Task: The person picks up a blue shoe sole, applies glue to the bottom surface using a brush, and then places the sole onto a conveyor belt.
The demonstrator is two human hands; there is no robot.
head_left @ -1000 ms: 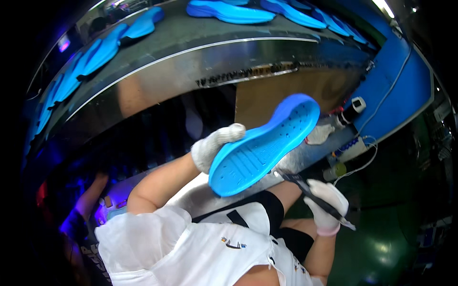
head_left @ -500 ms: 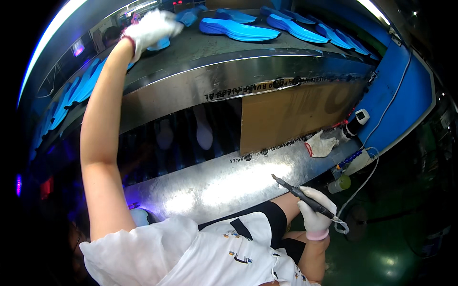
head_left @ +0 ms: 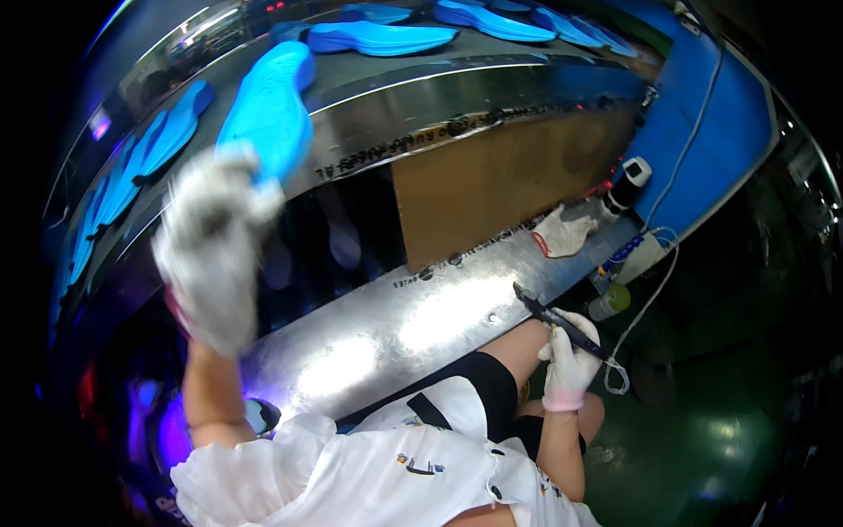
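Holding blue sole [head_left: 274,110] in my left grip [head_left: 215,250], black tool [head_left: 571,328] in right grip [head_left: 571,364]; probably fetching, next likely needs sole over desk [head_left: 439,309].

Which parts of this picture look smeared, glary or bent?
Head view: the left gloved hand is blurred, probably by motion, while the right gloved hand looks sharper; head view: white glare on the metal bench; head view: the upper metal edge looks bowed.
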